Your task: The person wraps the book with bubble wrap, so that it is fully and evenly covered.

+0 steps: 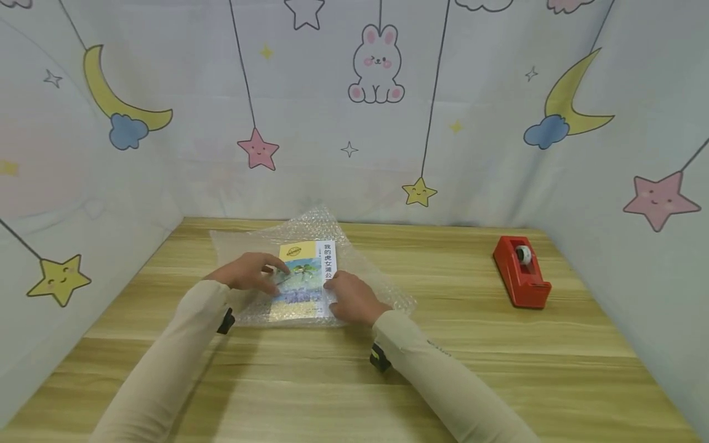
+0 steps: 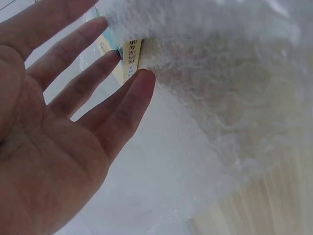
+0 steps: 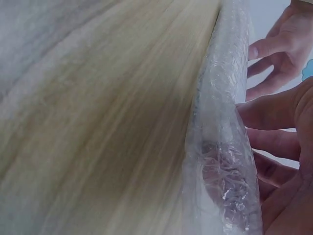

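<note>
A book (image 1: 301, 295) with a yellow and blue cover and a white strip of Chinese characters lies amid a sheet of clear bubble wrap (image 1: 368, 264). At the book's left side, my left hand (image 1: 249, 272) touches the cover with loosely spread fingers. My right hand (image 1: 354, 298) rests at its right edge, fingertips on the white strip. In the left wrist view the fingers of the left hand (image 2: 63, 122) reach toward the book's corner (image 2: 131, 56). Seen from the right wrist, the right hand (image 3: 283, 147) lies against the wrap's edge (image 3: 220, 147), its fingers bent slightly and apart.
A red tape dispenser (image 1: 523, 277) with a roll of tape stands at the right on the wooden table (image 1: 471, 344). White fabric walls (image 1: 310, 178) printed with stars, moons and a rabbit enclose the back and sides.
</note>
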Demonstrator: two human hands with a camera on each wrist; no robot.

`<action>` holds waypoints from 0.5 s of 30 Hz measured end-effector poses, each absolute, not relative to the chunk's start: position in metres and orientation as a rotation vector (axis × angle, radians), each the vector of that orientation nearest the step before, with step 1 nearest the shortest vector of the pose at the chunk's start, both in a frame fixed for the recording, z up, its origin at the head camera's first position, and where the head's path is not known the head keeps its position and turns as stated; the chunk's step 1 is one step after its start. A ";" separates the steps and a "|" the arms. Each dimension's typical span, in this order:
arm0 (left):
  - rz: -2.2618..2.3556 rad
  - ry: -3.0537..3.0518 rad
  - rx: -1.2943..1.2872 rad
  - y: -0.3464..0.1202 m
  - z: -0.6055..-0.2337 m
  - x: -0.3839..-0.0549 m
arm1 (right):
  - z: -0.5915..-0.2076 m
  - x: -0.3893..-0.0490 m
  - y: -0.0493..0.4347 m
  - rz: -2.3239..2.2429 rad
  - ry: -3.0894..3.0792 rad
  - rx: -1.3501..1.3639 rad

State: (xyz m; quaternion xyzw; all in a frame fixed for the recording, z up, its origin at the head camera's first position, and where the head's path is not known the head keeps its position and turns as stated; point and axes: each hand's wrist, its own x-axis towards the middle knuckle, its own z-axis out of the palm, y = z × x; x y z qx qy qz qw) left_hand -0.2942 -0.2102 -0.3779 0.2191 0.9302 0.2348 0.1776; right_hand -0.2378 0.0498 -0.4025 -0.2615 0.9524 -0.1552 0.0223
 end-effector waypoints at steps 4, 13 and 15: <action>0.614 2.666 0.636 -0.204 -0.378 -0.294 | -0.402 -0.235 0.049 -0.434 2.942 -0.763; 0.608 2.674 0.637 -0.202 -0.380 -0.296 | -0.403 -0.229 0.046 -0.315 2.955 -0.786; 0.606 2.672 0.635 -0.202 -0.379 -0.297 | -0.403 -0.229 0.046 -0.309 2.949 -0.773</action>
